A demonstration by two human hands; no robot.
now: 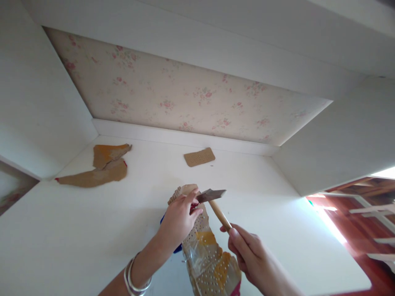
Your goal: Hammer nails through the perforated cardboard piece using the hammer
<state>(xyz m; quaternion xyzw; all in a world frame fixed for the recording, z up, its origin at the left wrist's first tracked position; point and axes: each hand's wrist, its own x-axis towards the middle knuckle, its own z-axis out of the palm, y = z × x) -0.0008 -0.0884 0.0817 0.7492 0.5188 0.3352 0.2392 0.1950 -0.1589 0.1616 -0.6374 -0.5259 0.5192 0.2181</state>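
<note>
My right hand is closed round the wooden handle of a small hammer. The hammer's dark metal head lies level with the fingertips of my left hand. Those fingers are bent together near a small red thing, mostly hidden by them and the hammer head. Under both hands lies a long piece of torn brown cardboard, dotted with many small holes and marked with orange patches and clear tape. Something blue shows beneath its left edge.
Torn cardboard scraps lie at the table's back left. A small rectangular brown piece lies near the back edge of the white table. White panels rise on both sides, with flowered wallpaper behind. Reddish flooring shows at right.
</note>
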